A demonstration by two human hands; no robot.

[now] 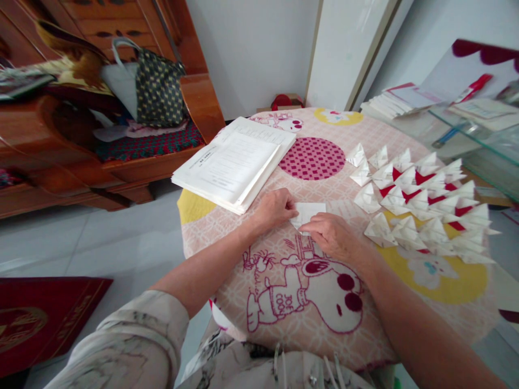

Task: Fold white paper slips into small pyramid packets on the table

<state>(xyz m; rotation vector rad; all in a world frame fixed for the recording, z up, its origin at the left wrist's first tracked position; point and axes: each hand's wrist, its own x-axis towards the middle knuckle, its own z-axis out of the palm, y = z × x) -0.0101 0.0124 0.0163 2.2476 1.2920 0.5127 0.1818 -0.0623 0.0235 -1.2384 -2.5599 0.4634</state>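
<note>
A small piece of white paper (310, 209) lies on the patterned tablecloth in front of me. My left hand (278, 207) pinches its left edge, fingers curled inward. At its lower right, my right hand (328, 233) presses a corner, with the fingers bent together over the paper. The lower edge looks slanted, as if folded there, but the fingers partly hide it. To the right stand rows of pointed folded-paper pieces (407, 229), white with some print. Up and to the left of my hands lies a thick stack of printed sheets (227, 167).
The round table's cloth (227, 259) carries cartoon figures and coloured circles. A glass shelf (478, 140) with papers and a red pen (474, 86) adjoins at right. On the left, a wooden bench (190, 102) holds a dark patterned bag (160, 89). A red flat item (48, 319) lies below.
</note>
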